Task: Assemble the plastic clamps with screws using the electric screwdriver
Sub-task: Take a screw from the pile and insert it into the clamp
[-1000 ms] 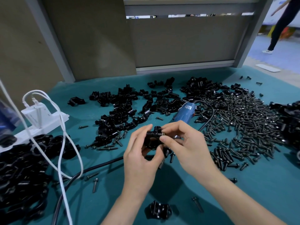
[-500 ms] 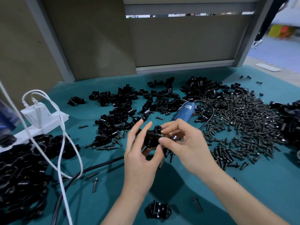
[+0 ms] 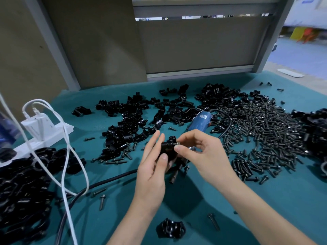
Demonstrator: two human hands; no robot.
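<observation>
In the middle of the frame, my left hand [image 3: 152, 172] is gripping a small black plastic clamp [image 3: 167, 149]. My right hand [image 3: 205, 154] is pinching a little dark metal screw [image 3: 177, 143] against it. The blue electric screwdriver [image 3: 200, 121] is lying just above.

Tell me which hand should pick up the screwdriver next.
Right. The screwdriver lies just beyond the right hand, which only pinches a screw; the left hand holds the clamp.

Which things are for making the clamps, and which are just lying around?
For the job: clamp in left hand; screw pinched by right hand; electric screwdriver; screw pile; loose clamp pieces.
Just lying about: power strip; white cables.
</observation>
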